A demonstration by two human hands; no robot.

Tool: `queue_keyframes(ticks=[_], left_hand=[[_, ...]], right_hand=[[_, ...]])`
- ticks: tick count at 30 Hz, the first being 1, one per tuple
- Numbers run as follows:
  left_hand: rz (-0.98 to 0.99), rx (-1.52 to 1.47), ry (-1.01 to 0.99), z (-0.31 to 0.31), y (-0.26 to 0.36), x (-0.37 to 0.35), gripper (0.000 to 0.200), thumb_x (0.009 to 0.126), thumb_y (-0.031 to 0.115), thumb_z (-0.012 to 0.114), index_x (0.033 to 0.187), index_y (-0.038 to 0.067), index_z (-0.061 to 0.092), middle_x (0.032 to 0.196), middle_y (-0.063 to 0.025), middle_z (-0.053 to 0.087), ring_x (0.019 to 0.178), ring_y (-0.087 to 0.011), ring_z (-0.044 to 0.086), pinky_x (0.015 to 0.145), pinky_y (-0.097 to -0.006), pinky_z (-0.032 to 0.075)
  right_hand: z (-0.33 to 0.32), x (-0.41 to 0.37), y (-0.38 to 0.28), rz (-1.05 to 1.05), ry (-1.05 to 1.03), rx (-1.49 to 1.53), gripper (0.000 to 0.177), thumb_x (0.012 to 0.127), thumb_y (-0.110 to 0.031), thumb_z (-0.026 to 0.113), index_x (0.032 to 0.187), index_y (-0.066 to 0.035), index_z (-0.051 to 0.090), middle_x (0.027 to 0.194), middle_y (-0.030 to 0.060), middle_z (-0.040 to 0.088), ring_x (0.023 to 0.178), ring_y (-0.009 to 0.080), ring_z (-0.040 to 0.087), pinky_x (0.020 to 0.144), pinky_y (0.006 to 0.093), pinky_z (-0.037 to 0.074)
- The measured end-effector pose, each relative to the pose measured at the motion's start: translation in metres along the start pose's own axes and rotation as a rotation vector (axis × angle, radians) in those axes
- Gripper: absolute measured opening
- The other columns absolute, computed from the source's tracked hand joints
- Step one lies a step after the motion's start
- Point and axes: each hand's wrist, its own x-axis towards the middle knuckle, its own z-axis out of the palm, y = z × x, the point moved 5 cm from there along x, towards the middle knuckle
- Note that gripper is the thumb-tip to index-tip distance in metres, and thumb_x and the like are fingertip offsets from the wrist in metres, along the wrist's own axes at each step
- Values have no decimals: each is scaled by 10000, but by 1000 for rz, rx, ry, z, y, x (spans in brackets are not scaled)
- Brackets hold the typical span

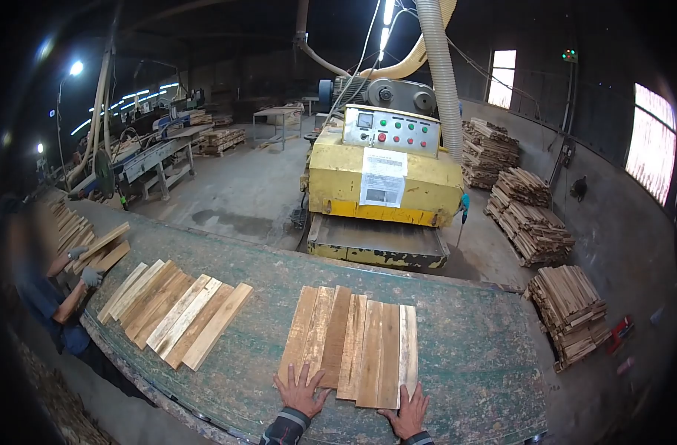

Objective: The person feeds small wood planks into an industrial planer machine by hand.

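Several wooden slats lie side by side on the worn green table in front of me. My left hand rests at the near ends of the leftmost slats, its fingers spread. At the near end of the pale rightmost slat, my right hand touches the wood with its fingers apart. Neither hand is wrapped round a slat. A second row of slats lies slanted on the table to the left.
A yellow machine with a button panel stands beyond the table, its low bed facing me. At the far left a co-worker in gloves handles slats. Stacked wood stands at the right.
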Motion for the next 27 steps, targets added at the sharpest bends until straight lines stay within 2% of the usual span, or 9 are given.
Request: queue_keyframes(ticks=[14,27], left_hand=[[0,4,-33,1,0,0,634,870,628,665,1444,389,546,1589,-76,412,1479,-498,279,1104,-836,65],[-25,-91,-51,0,-1,0,596,844,587,706,1383,348,621,1584,-93,428,1504,-515,221,1098,-848,17]], right_hand=[[-2,-1,0,-12,23,16,1059,801,-763,682,1530,-56,383,1600,384,147,1509,528,144,1193,694,32],[5,-1,5,-14,61,-9,1056,773,-737,727,1521,-64,407,1598,379,166,1496,526,192,1181,715,61]])
